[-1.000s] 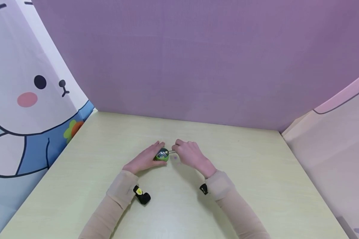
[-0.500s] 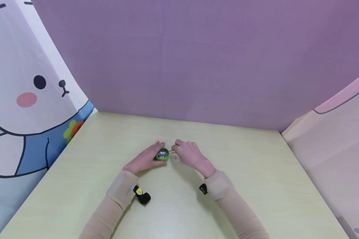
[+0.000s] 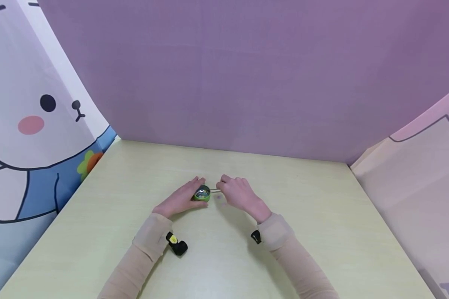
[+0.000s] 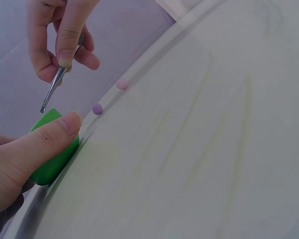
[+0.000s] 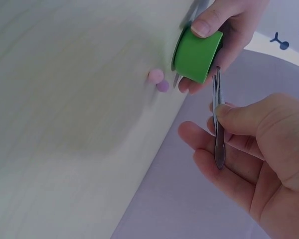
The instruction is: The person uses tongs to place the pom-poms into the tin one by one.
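My left hand (image 3: 180, 198) holds a small round green cup (image 5: 195, 56) on the table, its thumb on the near side and the fingers round the far side. The cup's inside looks shiny in the head view, with small bits in it too small to make out. Metal tweezers (image 5: 220, 142) are pinched between thumb and fingers of my right hand (image 3: 240, 193). Their tips point at the cup's opening and stand slightly apart, with no item visible between them. On the table beside the cup lie a pink ball (image 4: 122, 84) and a purple ball (image 4: 97, 109).
A pale wooden table (image 3: 217, 265) spreads under both arms. Behind it rises a purple cloth wall (image 3: 232, 83), with a cartoon-printed cloth (image 3: 56, 145) at the left and a pale cloth (image 3: 426, 199) at the right. A black wrist device (image 3: 178, 246) hangs by the left cuff.
The right hand has shifted very slightly right, and the tweezers' arms look further apart. The left hand keeps its hold on the cup. The head view has turned a little.
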Demonstrator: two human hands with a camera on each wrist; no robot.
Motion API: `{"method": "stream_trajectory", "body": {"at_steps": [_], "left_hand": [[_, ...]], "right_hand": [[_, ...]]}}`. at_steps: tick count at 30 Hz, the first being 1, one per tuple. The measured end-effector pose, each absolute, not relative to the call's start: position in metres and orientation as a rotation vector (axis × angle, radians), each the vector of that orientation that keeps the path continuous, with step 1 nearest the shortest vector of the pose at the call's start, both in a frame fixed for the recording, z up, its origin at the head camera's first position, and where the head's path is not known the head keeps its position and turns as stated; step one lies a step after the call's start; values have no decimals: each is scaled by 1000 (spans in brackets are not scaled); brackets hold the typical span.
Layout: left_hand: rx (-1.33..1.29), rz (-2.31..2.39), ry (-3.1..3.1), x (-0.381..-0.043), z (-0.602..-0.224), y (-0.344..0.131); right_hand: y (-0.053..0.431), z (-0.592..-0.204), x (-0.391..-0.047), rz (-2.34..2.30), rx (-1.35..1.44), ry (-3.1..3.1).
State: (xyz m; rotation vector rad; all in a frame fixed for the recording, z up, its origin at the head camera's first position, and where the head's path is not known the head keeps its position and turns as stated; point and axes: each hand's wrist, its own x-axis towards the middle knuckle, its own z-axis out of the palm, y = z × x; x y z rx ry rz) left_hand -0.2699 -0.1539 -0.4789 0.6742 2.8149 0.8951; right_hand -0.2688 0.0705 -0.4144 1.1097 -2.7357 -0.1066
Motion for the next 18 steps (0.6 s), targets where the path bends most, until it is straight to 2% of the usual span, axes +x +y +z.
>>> {"method": "stream_trajectory", "body": {"at_steps": [18], "left_hand": [[690, 896, 2811, -270, -479, -155]], "right_hand": [[88, -418, -261, -131, 1065, -2718]]}}
